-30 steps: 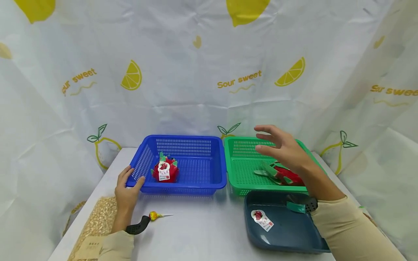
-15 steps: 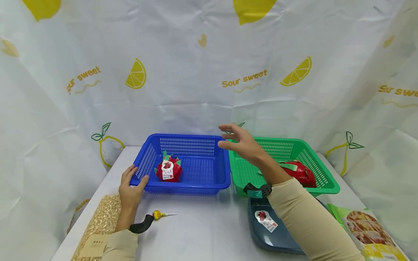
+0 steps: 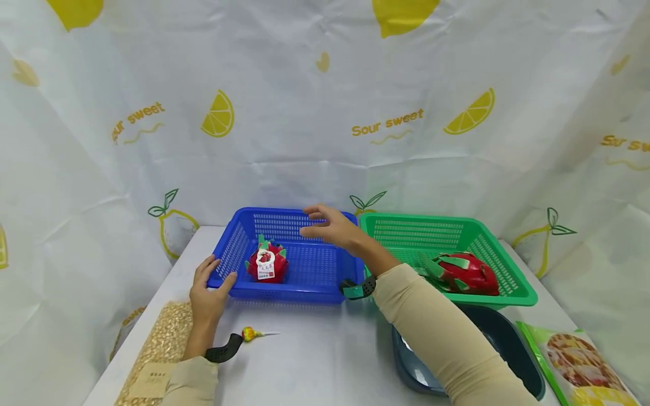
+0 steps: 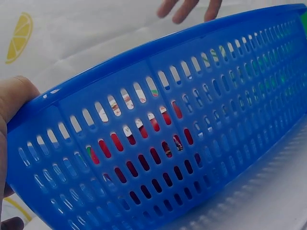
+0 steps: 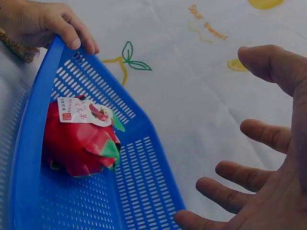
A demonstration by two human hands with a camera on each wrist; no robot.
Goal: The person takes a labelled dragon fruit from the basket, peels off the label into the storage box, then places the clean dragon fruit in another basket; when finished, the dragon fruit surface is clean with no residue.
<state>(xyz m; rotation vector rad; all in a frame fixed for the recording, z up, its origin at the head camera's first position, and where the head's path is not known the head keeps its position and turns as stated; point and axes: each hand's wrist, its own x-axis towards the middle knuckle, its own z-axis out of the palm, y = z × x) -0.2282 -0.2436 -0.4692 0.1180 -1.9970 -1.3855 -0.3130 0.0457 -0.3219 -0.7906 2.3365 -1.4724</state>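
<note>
White table (image 3: pixel 289 372) | dragon fruit (image 3: pixel 271 272) in basket (image 3: pixel 294 292) | between left fingers (image 3: pixel 203 269), right fingers (image 5: pixel 244 176)

From the head we look forward and down at the blue basket (image 3: pixel 286 292); from the left wrist, closely at its front wall; from the right, toward its left end — its fruit (image 5: pixel 79 141) in all.

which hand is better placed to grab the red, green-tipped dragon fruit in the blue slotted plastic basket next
Probably the right hand: it holds nothing, fingers spread, above the blue basket that holds the dragon fruit. The left hand grips that basket's rim.
</note>
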